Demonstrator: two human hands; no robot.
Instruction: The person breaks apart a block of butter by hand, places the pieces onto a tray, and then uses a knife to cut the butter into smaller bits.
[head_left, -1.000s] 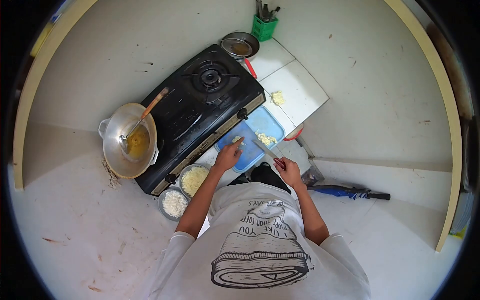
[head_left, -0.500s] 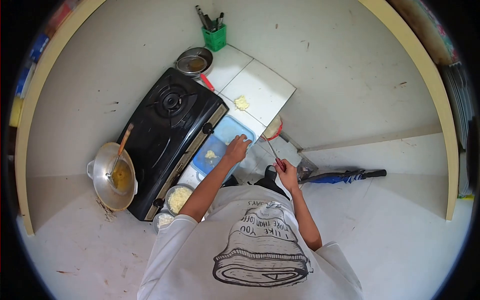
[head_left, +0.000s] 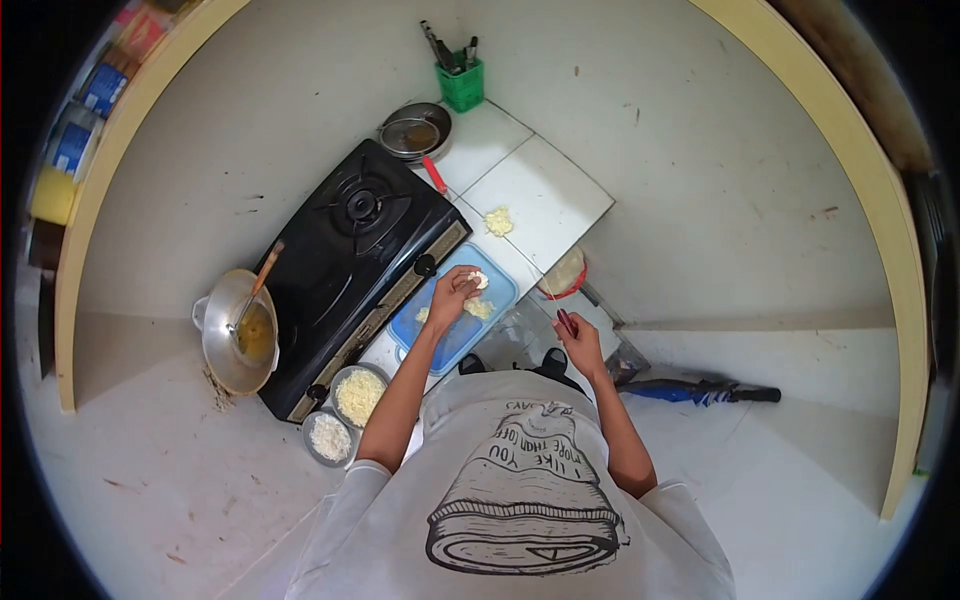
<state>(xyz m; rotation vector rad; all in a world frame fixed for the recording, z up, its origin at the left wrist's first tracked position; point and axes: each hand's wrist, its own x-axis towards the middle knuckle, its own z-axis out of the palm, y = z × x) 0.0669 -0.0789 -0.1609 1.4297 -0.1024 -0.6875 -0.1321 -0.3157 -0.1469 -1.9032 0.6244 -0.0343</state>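
Observation:
My left hand (head_left: pixel 455 290) is over the blue tray (head_left: pixel 507 290), its fingers closed on a small white piece of food (head_left: pixel 479 280). Just below those fingers lies a chopped pale-yellow heap (head_left: pixel 478 309) on the tray. A smaller pale bit (head_left: pixel 422 315) is on the tray left of my wrist. To the right of the tray, my right hand (head_left: pixel 582 347) grips the dark red handle of a knife (head_left: pixel 567 322). Its thin blade points up and away from me, toward the counter edge, apart from the food.
A black gas stove (head_left: pixel 340 260) carries a wok (head_left: pixel 238 330) with oil and a wooden-handled ladle (head_left: pixel 268 268). Two bowls, one of yellow shreds (head_left: pixel 360 397) and one of white shreds (head_left: pixel 330 438), stand nearby. Beyond are a pale heap (head_left: pixel 498 221), pans (head_left: pixel 415 130) and a green utensil basket (head_left: pixel 462 86).
My left hand has turned and now lifts a white piece above the tray, showing a chopped heap beneath. The right hand still holds the knife. The whole view has shifted slightly.

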